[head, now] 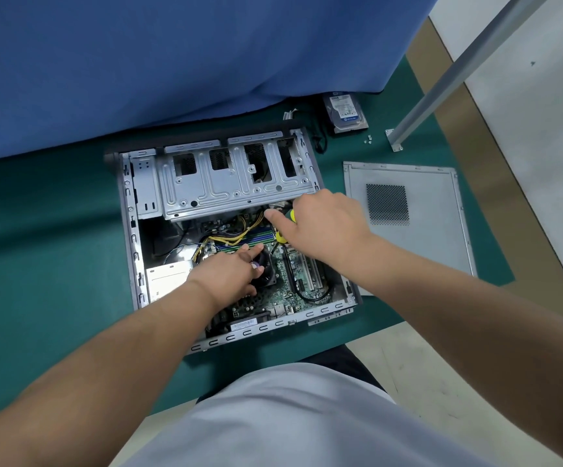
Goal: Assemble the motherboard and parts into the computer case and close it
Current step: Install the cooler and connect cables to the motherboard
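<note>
Two hands in case (pixel 131 237) | right hand (pixel 323 224) grips screwdriver (pixel 281 235) | left hand (pixel 229 274) on fan (pixel 268 267)

Matt grey metal case (pixel 236 183), perforated metal side panel (pixel 435 230); green matt mat (pixel 54 230), blue cloth (pixel 172 62)

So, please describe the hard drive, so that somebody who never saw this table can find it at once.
Start from the open computer case on the green mat and look past its far right corner, near the edge of the blue cloth. The hard drive lies flat there, outside the case. Unlike the plain grey side panel nearby, it is a small dark box with a blue and white label.
</note>
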